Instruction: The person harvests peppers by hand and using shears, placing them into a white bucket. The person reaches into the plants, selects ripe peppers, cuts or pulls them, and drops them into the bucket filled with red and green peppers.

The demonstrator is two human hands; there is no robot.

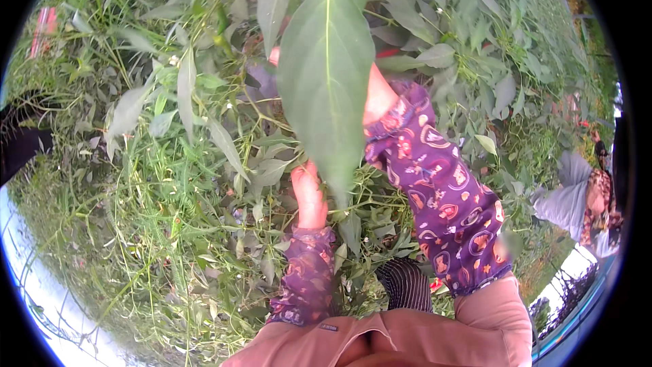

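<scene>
1. Leafy green plants (127, 112) surround both your hands, with a green pod (221, 24) hanging toward the upper left.
2. Your left hand (310, 197) reaches in among the stems; you cannot tell whether its fingers grasp anything.
3. A large leaf (327, 75) hangs close to the camera.
4. Your right hand (378, 98) is mostly behind that leaf, its grip hidden.
5. Another person (567, 190) is at the far right.
</scene>
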